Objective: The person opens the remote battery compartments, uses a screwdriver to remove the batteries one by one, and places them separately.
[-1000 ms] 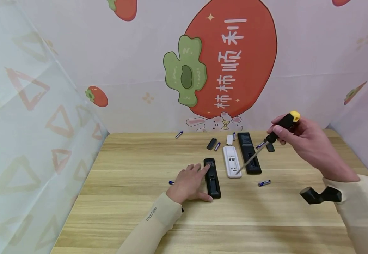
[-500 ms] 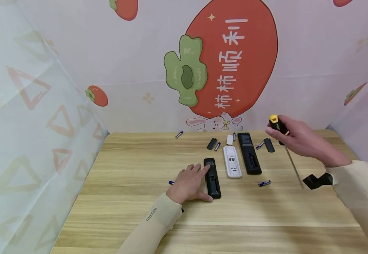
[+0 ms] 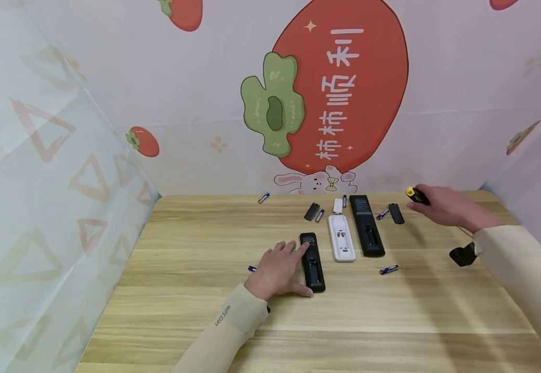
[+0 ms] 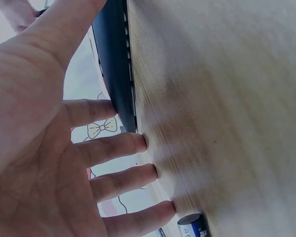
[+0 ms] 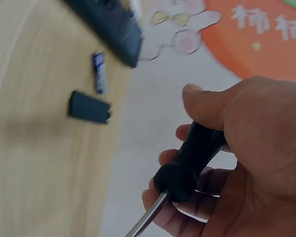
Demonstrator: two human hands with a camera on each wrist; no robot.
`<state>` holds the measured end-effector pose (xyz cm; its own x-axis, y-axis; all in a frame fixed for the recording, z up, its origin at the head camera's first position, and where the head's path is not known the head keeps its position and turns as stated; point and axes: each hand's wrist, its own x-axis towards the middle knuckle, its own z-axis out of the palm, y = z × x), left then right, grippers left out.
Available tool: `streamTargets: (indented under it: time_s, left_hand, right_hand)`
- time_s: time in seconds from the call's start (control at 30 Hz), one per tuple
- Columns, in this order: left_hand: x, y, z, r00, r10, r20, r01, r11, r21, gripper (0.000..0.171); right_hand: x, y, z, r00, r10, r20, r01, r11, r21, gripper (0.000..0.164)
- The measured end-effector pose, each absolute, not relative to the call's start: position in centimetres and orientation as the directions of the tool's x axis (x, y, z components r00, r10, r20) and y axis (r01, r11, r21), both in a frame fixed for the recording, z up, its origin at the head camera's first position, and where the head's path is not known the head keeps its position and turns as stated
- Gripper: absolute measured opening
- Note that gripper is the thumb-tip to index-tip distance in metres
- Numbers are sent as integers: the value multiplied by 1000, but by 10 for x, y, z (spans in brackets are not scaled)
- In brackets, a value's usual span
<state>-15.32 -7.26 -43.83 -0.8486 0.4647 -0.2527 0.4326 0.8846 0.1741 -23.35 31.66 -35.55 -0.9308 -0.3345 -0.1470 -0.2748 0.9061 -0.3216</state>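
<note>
My left hand (image 3: pixel 277 270) rests on the table against a small black remote control (image 3: pixel 314 274), which lies back up with its battery bay bare. The index finger touches its upper part and the thumb lies by its lower end; in the left wrist view the fingers (image 4: pixel 118 180) are straight. Above the table at the right, my right hand (image 3: pixel 454 208) grips a screwdriver by its black handle (image 5: pixel 197 148) with a yellow end. Its metal shank (image 5: pixel 148 216) points back toward the wrist. A white remote (image 3: pixel 343 251) and a longer black remote (image 3: pixel 362 210) lie between the hands, bays uncovered.
Batteries are scattered about: one (image 3: pixel 389 269) in front of the longer remote, another (image 3: pixel 264 198) at the back edge, one (image 3: pixel 252 268) partly behind my left hand. Loose battery covers lie near the back, two black (image 3: pixel 396 213) and one white (image 3: pixel 338 205). A printed cloth (image 3: pixel 205 103) stands behind.
My right hand has carried the screwdriver away from the white remote to the right, its shank swinging from leftward to pointing back under the wrist. The left hand has stayed put.
</note>
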Motion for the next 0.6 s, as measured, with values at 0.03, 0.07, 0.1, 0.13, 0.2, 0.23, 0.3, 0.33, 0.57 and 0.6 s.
streamTargets:
  time_s: [0.03,0.07,0.1,0.13,0.2,0.23,0.3,0.33,0.57,0.6]
  left_hand:
    - [-153,-73,-438,-849,464,-254,432,885,175,111]
    - [-153,-73,-438,-849,464,-254,432,885,175,111]
    - [-153,-72,-438,-849,464,-253,432,885,175,111]
    - [-153,-72,-438,-849,464,-252,432,885,175,111]
    - [-153,-72,-438,-849,464,-252,432,885,172,111]
    - [-153,-72,-438,-850,464,-252,433,885,170,111]
    - [-153,-72,-438,-850,461,-253,431,887,167,111]
    - [-153,-72,-437,-851,460,-254,430,887,166,111]
    - [-153,-72,-436,-851,457,-261,426,889,166,111]
    - [-153,-72,-436,-851,457,-261,427,889,166,111]
  right_hand:
    - [-236,319,-359,-932,-332,-149,-274,910,-313,35]
    - [-237,322,-362,-932,-330,-150,-274,912,-305,35]
    - [-239,324,-366,-933,-328,-151,-272,914,-301,33]
    - [-240,325,-368,-933,-327,-151,-271,914,-300,33]
    - [-242,328,-373,-934,-323,-155,-266,914,-306,32]
    - [-243,329,-376,-934,-322,-155,-263,913,-311,31]
    - [-244,331,-381,-935,-318,-157,-256,912,-320,29]
    - [-244,332,-383,-935,-315,-160,-252,912,-323,29]
    - [-246,343,-398,-935,-295,-197,-230,926,-298,38]
    - [-247,345,-399,-935,-293,-197,-229,927,-296,38]
